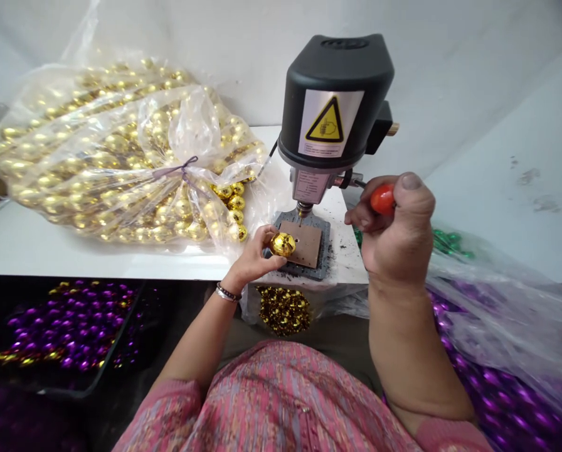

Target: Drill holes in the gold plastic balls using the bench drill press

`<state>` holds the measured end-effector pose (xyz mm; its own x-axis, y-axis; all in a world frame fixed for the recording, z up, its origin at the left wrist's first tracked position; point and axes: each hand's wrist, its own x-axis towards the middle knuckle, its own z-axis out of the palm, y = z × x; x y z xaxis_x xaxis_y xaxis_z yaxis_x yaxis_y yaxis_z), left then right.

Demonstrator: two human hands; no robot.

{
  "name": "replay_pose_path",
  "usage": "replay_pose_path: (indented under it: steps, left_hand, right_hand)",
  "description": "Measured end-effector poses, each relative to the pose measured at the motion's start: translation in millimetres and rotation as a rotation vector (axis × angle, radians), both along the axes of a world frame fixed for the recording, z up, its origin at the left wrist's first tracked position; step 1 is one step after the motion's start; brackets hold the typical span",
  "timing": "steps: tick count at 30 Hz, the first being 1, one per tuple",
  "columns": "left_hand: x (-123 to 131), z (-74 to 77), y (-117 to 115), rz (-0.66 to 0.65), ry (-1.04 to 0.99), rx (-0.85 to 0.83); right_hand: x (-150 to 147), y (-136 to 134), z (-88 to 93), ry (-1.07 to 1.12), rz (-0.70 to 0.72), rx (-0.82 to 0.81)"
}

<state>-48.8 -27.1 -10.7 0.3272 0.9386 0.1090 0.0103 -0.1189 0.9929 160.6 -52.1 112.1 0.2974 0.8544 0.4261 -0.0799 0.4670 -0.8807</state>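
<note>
Between the thumb and fingers of my left hand (256, 256) is a shiny gold ball (283, 244), held just over the left side of the brown plate (309, 243) on the drill press base (319, 271). Dark holes or spots show on the ball's surface. The black drill press (337, 94) stands above, its drill bit (301, 220) pointing down behind the ball and apart from it. My right hand (398, 232) is closed around the red knob (383, 199) of the press's lever, to the right of the machine.
A large clear plastic bag (121, 157) of gold balls lies left on the white table (97, 260). Below the table edge hangs a bag of gold pieces (285, 311). Purple balls (74, 326) fill a container at lower left; more purple balls (511, 395) lie under plastic at right.
</note>
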Motion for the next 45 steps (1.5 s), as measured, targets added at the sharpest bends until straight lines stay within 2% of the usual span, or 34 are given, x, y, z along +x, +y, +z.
replay_pose_path:
  steps: [3, 7, 12, 17, 26, 31, 36, 40, 45]
  left_hand:
    - [5, -1.7, 2, 0.095, 0.063, 0.054]
    - [10, -0.9, 11, 0.151, 0.100, -0.058]
    - [15, 4.2, 24, 0.215, 0.414, 0.054]
    - [24, 5.1, 27, 0.180, 0.564, 0.057]
    - [29, 4.0, 30, 0.125, 0.610, 0.100]
    - [40, 16.5, 26, 0.189, 0.840, 0.140]
    - [50, 27.5, 26, 0.167, 0.993, 0.160]
    - [49, 22.3, 27, 0.172, 0.985, 0.151]
    - [48, 14.6, 27, 0.184, 0.955, 0.161]
  right_hand:
    - [1, -1, -2.0, -0.012, 0.005, -0.011]
    - [1, 0, -4.1, -0.017, 0.003, 0.002]
    - [2, 0, -2.7, -0.073, -0.012, 0.031]
    - [2, 0, -1.4, -0.122, -0.042, 0.017]
    - [3, 3, -6.1, -0.065, -0.014, 0.035]
    - [2, 2, -5.5, -0.067, -0.013, 0.018]
    - [6, 2, -3.9, -0.078, 0.016, 0.025]
    - [12, -1, -5.2, -0.193, 0.031, 0.009]
    - [13, -12, -18.1, -0.227, 0.044, -0.013]
